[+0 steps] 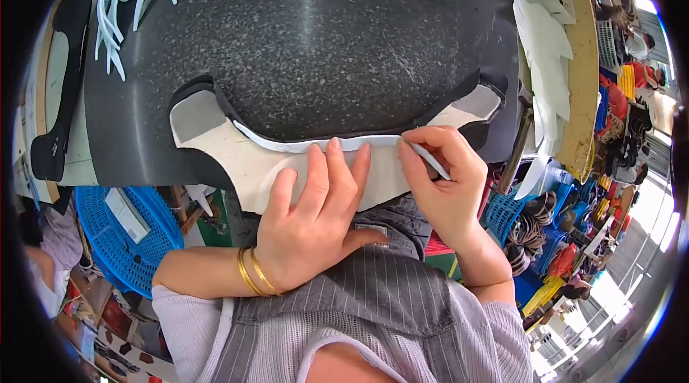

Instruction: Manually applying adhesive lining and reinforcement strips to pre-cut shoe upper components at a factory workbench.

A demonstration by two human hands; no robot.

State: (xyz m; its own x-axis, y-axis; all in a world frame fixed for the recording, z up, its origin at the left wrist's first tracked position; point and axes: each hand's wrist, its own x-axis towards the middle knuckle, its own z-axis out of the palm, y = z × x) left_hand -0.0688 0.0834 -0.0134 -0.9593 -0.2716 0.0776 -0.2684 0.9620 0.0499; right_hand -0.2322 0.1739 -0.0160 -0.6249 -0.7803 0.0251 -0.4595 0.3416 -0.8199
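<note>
A curved, cream-lined shoe-upper piece [244, 166] with black edges and grey patches at both raised ends lies on the dark speckled work surface, its lower side reaching over the near edge. Along its inner curve runs a narrow white strip [287, 146]. My left hand [308, 214], with gold bangles at the wrist, rests spread fingertips on the strip near the middle. To its right, my right hand [452, 182] pinches the strip between thumb and forefinger at the curve's edge. The strip's loose tail sticks out below those fingers.
Several loose white strips [106, 17] lie at the far left. A black cut piece [49, 153] sits beside the board. A hammer [515, 150] and pale sheets [542, 53] are at the right. Blue baskets [86, 204] stand below on the left and right.
</note>
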